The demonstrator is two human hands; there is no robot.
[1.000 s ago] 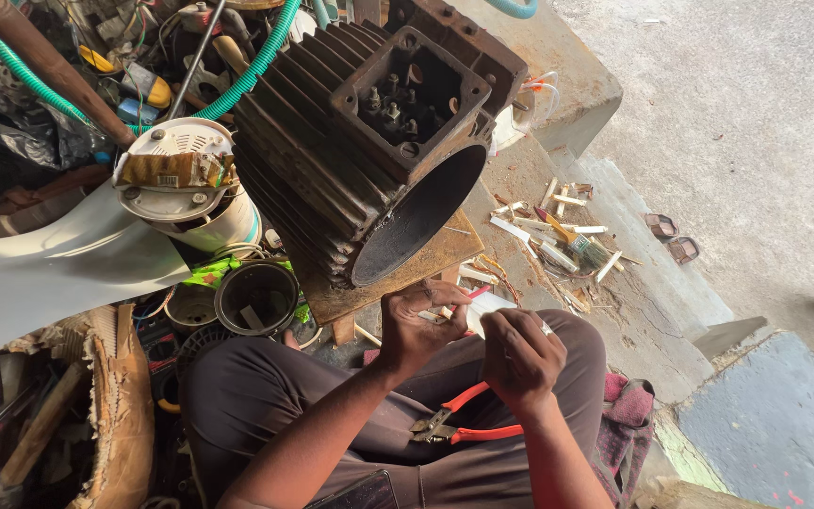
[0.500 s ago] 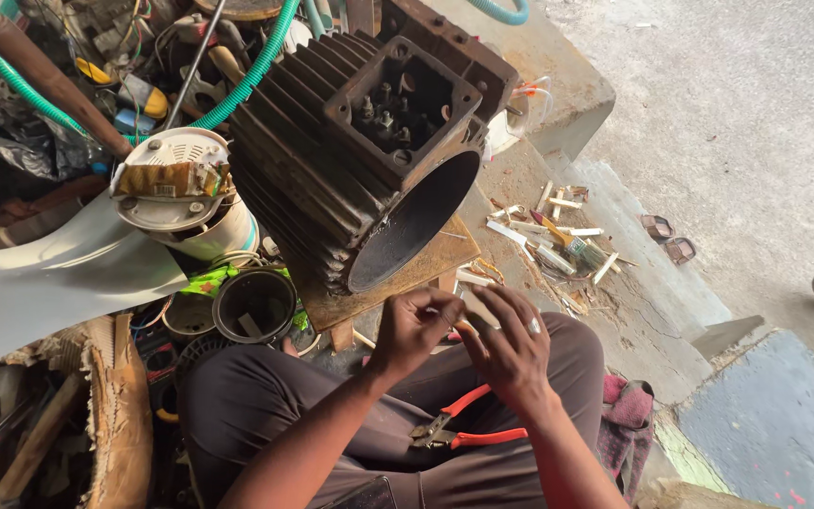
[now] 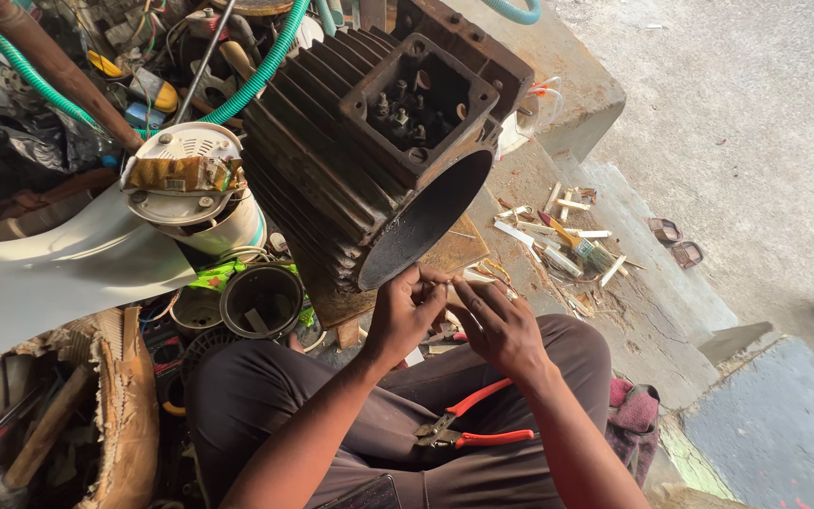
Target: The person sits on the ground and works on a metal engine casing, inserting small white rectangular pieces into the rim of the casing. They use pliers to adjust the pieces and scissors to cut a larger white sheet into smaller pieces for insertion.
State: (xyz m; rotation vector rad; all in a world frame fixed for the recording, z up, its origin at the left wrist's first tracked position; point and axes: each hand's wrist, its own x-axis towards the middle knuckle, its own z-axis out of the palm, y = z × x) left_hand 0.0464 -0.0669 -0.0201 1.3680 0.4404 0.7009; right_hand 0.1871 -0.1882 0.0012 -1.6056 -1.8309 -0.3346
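A: We begin with the biggest thing. The black finned motor housing [image 3: 369,160] lies on its side on a wooden board [image 3: 454,254], at about 12 o'clock from our hands, and its open round mouth faces down toward us.

B: Yes, and its terminal box [image 3: 421,104] is open on top, we can see the studs inside. At 9 o'clock lies the white fan motor with its blade [image 3: 143,236].

A: On our lap, at 6 o'clock from the hands, rest the red-handled pliers [image 3: 473,429], nobody holds them.

B: Now the hands. Our left hand [image 3: 405,316] is closed in a pinch, thumb against forefinger, on a small thin pale piece [image 3: 437,276]. It looks like a wire end or a sleeve, but it is too small for us to tell.

A: Our right hand [image 3: 501,325] is more loose, the fingers half curled, and the fingertips [image 3: 459,286] touch the same piece from the 3 o'clock side. We cannot tell if it really grips it.

B: To do this well, we think we should keep the piece just in front of the housing mouth, in good light, hold it firm with the left and let the right work slowly.

A: And keep the pliers within reach on the lap.
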